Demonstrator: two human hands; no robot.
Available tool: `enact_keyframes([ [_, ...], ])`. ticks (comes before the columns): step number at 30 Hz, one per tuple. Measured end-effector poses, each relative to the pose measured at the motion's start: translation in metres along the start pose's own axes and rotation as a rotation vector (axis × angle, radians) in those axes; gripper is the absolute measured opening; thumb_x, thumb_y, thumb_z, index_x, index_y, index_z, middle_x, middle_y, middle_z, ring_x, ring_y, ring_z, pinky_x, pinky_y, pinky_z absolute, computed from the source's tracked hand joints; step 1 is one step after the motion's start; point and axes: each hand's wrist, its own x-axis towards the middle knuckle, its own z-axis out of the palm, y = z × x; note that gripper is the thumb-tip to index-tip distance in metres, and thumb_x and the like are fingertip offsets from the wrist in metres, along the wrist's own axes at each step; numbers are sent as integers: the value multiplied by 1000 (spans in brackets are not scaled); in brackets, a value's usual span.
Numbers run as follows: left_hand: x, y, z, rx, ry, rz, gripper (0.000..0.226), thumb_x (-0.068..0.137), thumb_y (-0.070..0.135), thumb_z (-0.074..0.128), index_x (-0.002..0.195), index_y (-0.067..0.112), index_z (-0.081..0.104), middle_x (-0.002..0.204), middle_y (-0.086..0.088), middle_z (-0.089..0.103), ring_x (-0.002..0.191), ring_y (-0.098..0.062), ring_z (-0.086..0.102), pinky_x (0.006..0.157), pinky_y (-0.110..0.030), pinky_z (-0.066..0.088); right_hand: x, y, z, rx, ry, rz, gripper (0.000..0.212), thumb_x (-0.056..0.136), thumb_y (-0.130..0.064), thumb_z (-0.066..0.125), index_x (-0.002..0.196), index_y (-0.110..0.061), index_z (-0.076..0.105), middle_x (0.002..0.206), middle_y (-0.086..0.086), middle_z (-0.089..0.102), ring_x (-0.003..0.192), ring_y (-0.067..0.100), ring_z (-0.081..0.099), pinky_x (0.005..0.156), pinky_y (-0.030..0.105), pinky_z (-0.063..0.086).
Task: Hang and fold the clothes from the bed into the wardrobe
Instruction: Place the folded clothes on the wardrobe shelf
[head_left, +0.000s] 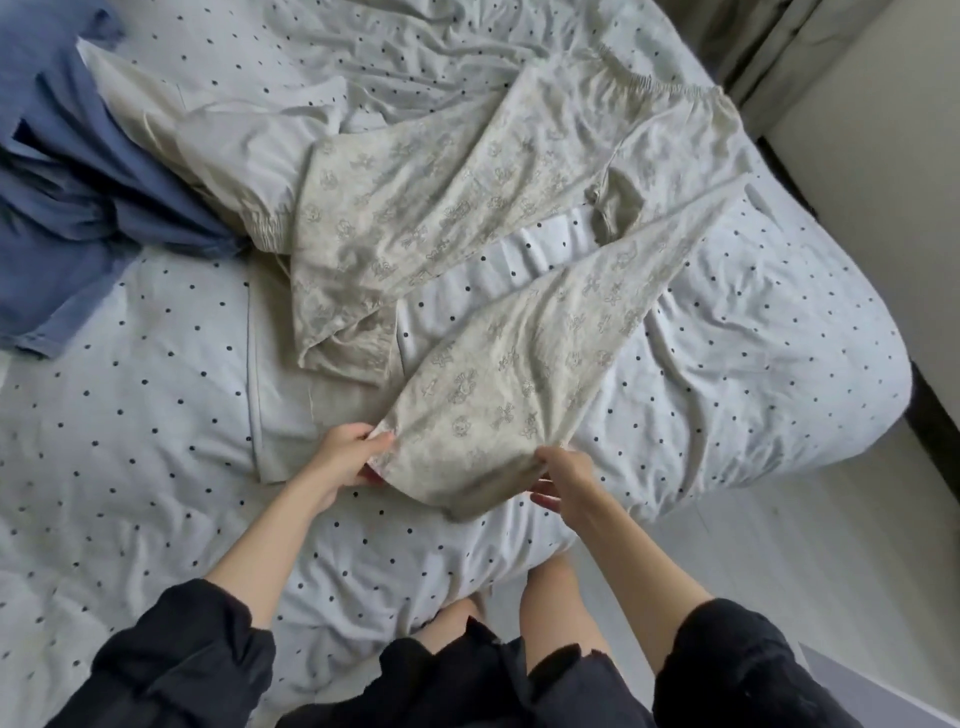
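**Both hands on one trouser leg**

A blue garment (57, 171) lies crumpled at the bed's left edge, a plain cream piece (218, 150) just beside it. On the dotted bedsheet (130, 415) the patterned beige trousers (467, 234) spread out — waistband far, legs near. The left hand (345, 457) pinches the nearer leg's hem; the right hand (563, 478) grips the same hem's other corner — cloth lifted between them.

No legible text, label, brand, number or sign appears anywhere; the patterned trousers (498, 291) carry only small printed figures, and the bed sheet (156, 415) only dots.
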Motion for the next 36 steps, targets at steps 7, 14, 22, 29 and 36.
enact_keyframes([
  [7, -18, -19, 31, 459, -347, -11, 22, 87, 25, 66, 77, 9, 55, 73, -4, 51, 70, -17, 47, 67, -30, 40, -13, 51, -62, -195, 198, 72, 5, 92, -7, 40, 93, -4, 43, 95, 16, 53, 81, 30, 60, 61, 34, 50],
  [14, -21, -36, 54, 507, -417, 20, 33, 86, 13, 66, 61, 12, 45, 58, 1, 40, 53, -9, 38, 51, -18, 34, -8, 71, -71, -377, 299, 74, 32, 97, -15, 33, 122, 1, 45, 101, 16, 54, 79, 29, 60, 72, 38, 54],
  [22, -11, -49, 55, 368, -161, 72, 11, 92, 10, 57, 94, 7, 66, 86, -6, 66, 65, -11, 57, 52, -12, 44, -1, 72, -82, -318, 260, 115, 33, 95, -20, 43, 127, -12, 39, 106, 11, 44, 76, 24, 45, 51, 30, 35],
  [29, 31, 10, -7, -418, 483, 52, 22, 91, 5, 56, 112, 9, 54, 86, -9, 62, 65, -14, 58, 50, -19, 51, 3, 8, -27, -531, 351, -438, 38, 98, -21, 39, 132, -5, 43, 132, 13, 50, 113, 27, 53, 90, 38, 46],
  [36, 64, 54, -39, -897, 315, -130, 24, 92, 6, 55, 116, 5, 55, 111, -5, 59, 105, -16, 56, 98, -31, 43, -6, -62, 59, -452, 56, -714, 30, 98, -19, 39, 125, -10, 49, 115, 5, 58, 99, 22, 59, 85, 35, 48],
])
